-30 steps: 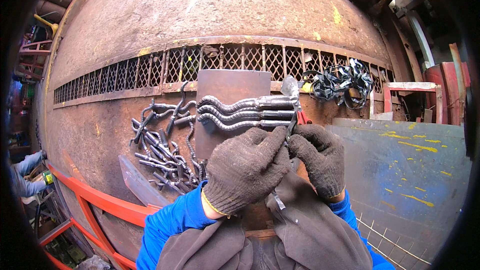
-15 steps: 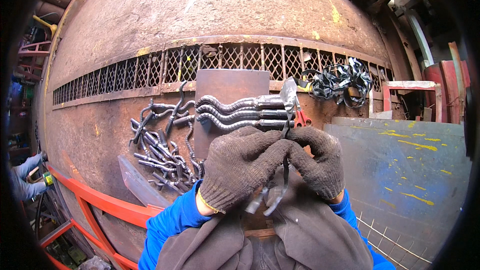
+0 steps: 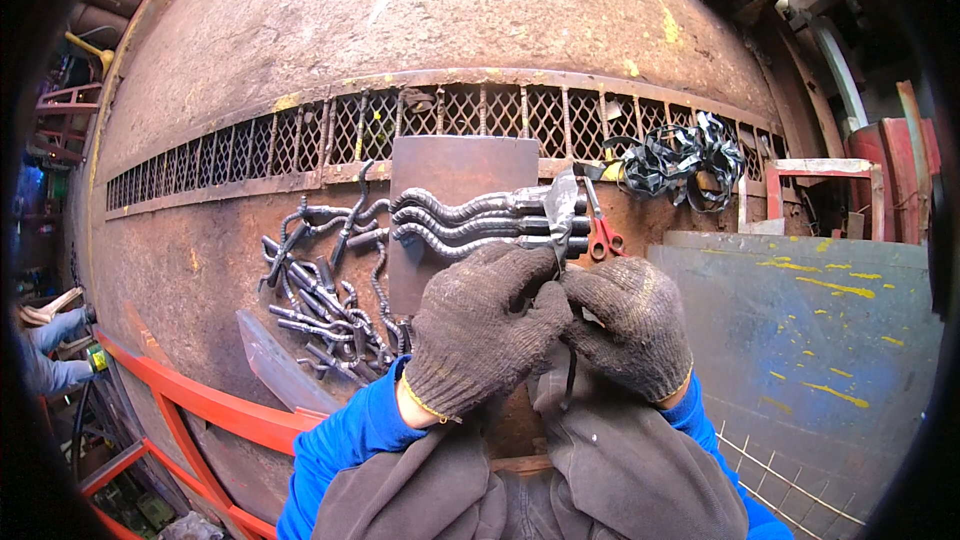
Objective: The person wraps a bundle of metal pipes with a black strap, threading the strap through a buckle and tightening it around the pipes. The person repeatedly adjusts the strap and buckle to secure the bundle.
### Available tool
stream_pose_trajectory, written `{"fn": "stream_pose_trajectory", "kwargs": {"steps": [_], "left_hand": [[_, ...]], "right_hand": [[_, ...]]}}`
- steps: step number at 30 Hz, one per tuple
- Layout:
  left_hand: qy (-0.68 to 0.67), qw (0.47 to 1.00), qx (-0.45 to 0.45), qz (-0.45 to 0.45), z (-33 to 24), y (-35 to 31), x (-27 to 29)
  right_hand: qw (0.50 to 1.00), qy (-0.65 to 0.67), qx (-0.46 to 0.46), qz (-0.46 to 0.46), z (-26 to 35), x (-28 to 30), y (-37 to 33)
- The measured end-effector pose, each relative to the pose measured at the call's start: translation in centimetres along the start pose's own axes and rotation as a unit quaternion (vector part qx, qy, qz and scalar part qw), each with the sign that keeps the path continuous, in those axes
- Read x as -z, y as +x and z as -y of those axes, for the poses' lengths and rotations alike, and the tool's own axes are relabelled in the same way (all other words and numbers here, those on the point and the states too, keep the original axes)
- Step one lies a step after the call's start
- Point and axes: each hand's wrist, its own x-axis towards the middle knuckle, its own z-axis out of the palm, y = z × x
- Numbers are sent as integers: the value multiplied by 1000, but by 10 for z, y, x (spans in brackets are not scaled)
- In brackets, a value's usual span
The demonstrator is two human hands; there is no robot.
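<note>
My left hand (image 3: 485,325) and my right hand (image 3: 635,325), both in dark knitted gloves, meet in front of me with fingers pinched on a dark, shiny plastic strip (image 3: 561,208). Its flat upper end rises over the ends of three bent, ribbed metal rods (image 3: 455,225), and a thin tail hangs below my fingers. Whether the strip passes around the rods cannot be made out. Those rods lie side by side across a brown metal plate (image 3: 465,160). Just right of their ends rest red-handled scissors (image 3: 603,240). My fingertips partly hide the strip's middle.
Left of the plate lies a pile of similar bent rods (image 3: 335,305). A tangle of dark strips (image 3: 685,165) sits by the floor grating (image 3: 460,112). A grey sheet (image 3: 800,330) stands at right, a red frame (image 3: 225,410) at left. Another person's sleeve (image 3: 60,335) shows far left.
The strip's upper end has shifted left and the scissors show more fully. My hands have drawn slightly apart, and the tails below them have moved, with less of them showing.
</note>
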Motion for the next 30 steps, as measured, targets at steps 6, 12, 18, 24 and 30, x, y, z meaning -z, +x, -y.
{"fn": "stream_pose_trajectory", "kwargs": {"steps": [6, 12, 18, 24, 30], "left_hand": [[-93, 993, 55, 48, 12, -3, 0], [-285, 948, 121, 70, 34, -8, -8], [-311, 940, 126, 66, 33, -6, -10], [-306, 922, 221, 87, 18, -1, -3], [-229, 959, 149, 73, 12, 0, -1]], "right_hand": [[989, 124, -79, -7, 0, -2, -3], [857, 421, -296, 18, 1, -11, -1], [806, 488, -334, 4, -3, -17, -3], [844, 440, -306, 5, -2, -13, -6], [819, 452, -346, -70, 4, -14, -3]]}}
